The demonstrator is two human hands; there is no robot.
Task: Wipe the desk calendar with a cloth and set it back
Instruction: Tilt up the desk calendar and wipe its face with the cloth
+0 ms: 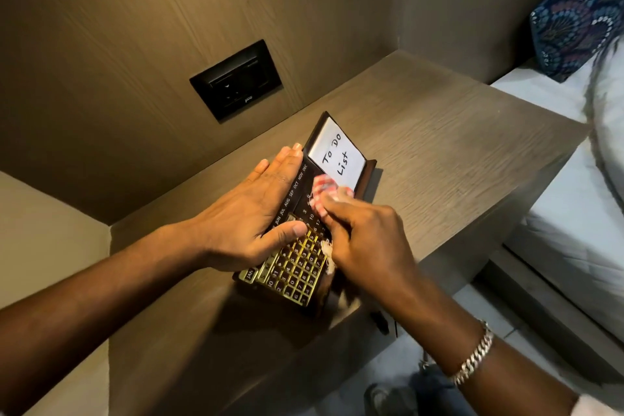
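Hands (256, 213) on desk calendar (297, 267), right with cloth (319, 194).

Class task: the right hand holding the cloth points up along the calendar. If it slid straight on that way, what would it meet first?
Probably the "To Do List" notepad: the right hand and cloth already reach its near edge on the calendar.

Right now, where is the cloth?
In the head view, the cloth is bunched in the right hand, pressed on the calendar just below its to-do note, right of the left hand.
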